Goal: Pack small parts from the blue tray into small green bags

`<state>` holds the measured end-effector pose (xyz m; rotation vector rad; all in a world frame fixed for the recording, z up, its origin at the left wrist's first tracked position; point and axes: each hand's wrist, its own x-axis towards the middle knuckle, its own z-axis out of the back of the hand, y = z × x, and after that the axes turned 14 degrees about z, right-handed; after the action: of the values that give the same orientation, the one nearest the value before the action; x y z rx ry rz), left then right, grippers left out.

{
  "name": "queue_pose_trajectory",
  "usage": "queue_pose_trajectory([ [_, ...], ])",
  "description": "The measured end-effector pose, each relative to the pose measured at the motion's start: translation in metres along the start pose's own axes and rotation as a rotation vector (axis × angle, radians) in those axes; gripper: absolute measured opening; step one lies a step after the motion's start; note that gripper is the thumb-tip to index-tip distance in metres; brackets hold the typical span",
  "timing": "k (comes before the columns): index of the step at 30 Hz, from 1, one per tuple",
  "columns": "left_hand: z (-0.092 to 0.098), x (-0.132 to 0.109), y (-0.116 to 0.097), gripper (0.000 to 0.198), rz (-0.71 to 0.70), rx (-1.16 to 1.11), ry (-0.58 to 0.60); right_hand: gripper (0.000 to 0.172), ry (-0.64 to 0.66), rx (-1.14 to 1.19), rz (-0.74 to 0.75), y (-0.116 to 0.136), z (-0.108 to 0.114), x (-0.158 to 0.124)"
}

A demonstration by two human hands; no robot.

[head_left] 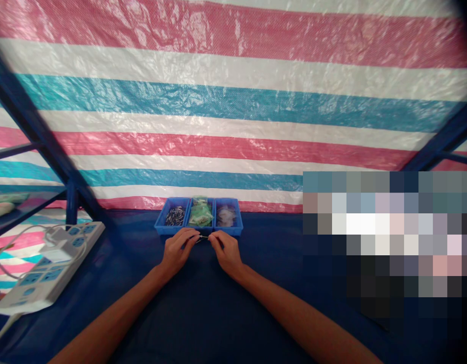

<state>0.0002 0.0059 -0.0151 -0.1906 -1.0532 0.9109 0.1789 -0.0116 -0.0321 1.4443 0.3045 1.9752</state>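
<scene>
Thin metal pin (203,236), short, shiny, pinched between fingers (194,235)

No readable lettering on the blue tray (169,230) or power strip (47,270).

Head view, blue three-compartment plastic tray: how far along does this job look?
Done: nothing visibly finished can be picked out. In hand: the left hand and right hand pinch a thin metal piece just in front of the blue three-compartment plastic tray. Left: its compartments hold slim dark metal pins, green-tinted packets and clear plastic pieces.
</scene>
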Motion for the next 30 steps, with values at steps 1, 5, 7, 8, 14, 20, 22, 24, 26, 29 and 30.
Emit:
queue_pose_trajectory([
  [1, 0.0003, 0.0000, -0.0003, 0.012, 0.003, 0.002, 0.005, 0.022, 0.000, 0.008, -0.008, 0.0001, 0.0000, -0.0001],
  [5, 0.0007, -0.0007, 0.0002, 0.013, 0.019, 0.023, 0.025, 0.020, -0.027, 0.036, -0.041, -0.0012, -0.0011, -0.0013],
  [7, 0.0005, -0.0013, 0.0012, 0.014, 0.015, 0.039, 0.016, 0.019, -0.035, 0.030, -0.037, -0.0022, -0.0020, -0.0018],
  [8, 0.0004, -0.0016, 0.0017, 0.014, 0.009, 0.046, 0.008, 0.018, -0.034, 0.025, -0.029, -0.0026, -0.0024, -0.0019],
  [14, 0.0004, -0.0029, 0.0036, 0.013, 0.008, 0.060, 0.011, 0.018, -0.020, 0.015, 0.008, -0.0010, -0.0024, -0.0008],
  [20, 0.0005, -0.0016, 0.0019, 0.015, 0.021, 0.033, 0.034, 0.022, -0.021, -0.008, 0.037, -0.0009, -0.0015, 0.0004],
  [22, 0.0006, -0.0004, 0.0005, 0.013, 0.015, 0.024, 0.043, 0.022, -0.020, -0.013, 0.043, -0.0011, -0.0013, 0.0005],
  [24, 0.0009, 0.0006, -0.0007, 0.013, 0.032, 0.030, 0.054, 0.022, -0.016, -0.013, 0.041, -0.0009, -0.0011, 0.0006],
  [26, 0.0012, 0.0013, -0.0014, 0.013, 0.060, 0.049, 0.067, 0.021, -0.020, -0.002, 0.027, -0.0004, -0.0010, 0.0005],
  [29, 0.0022, 0.0020, -0.0021, 0.016, 0.070, 0.070, 0.080, 0.020, -0.026, 0.013, 0.015, 0.0007, -0.0008, 0.0003],
  [30, 0.0027, 0.0021, -0.0024, 0.016, 0.069, 0.075, 0.082, 0.020, -0.023, 0.013, 0.019, 0.0010, -0.0008, 0.0003],
])
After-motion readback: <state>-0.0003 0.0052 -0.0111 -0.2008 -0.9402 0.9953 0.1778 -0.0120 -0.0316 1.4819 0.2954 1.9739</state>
